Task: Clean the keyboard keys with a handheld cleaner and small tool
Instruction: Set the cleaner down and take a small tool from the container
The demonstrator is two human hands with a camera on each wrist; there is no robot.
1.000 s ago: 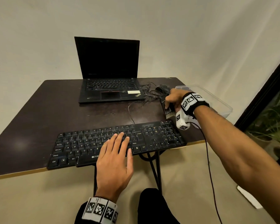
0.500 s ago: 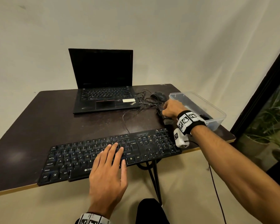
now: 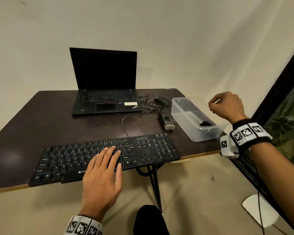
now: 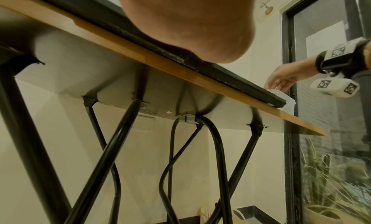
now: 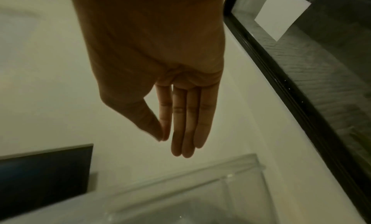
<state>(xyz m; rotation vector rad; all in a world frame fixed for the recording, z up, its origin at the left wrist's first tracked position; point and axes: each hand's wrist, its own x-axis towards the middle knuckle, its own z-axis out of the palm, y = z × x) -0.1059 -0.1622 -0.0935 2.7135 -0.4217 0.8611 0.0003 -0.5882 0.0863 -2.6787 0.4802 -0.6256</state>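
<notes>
Mid-task, by the look of it. Handheld cleaner [image 3: 167, 122] parked on table [image 3: 41, 119], 1 o'clock of keyboard [image 3: 105, 156], nothing touching it. Left hand [image 3: 102, 175] flat on keys, fingers loosely spread, steadying. Right hand [image 3: 227, 106] above clear bin [image 3: 193, 131] at 2 o'clock, thumb pinched to index, other fingers straight together; contents of pinch unclear. Likely next: small-tool pass.

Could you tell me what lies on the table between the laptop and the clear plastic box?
In the head view, a black mouse and its tangled cable lie between the laptop and the clear plastic box; the handheld cleaner lies slightly nearer.
</notes>
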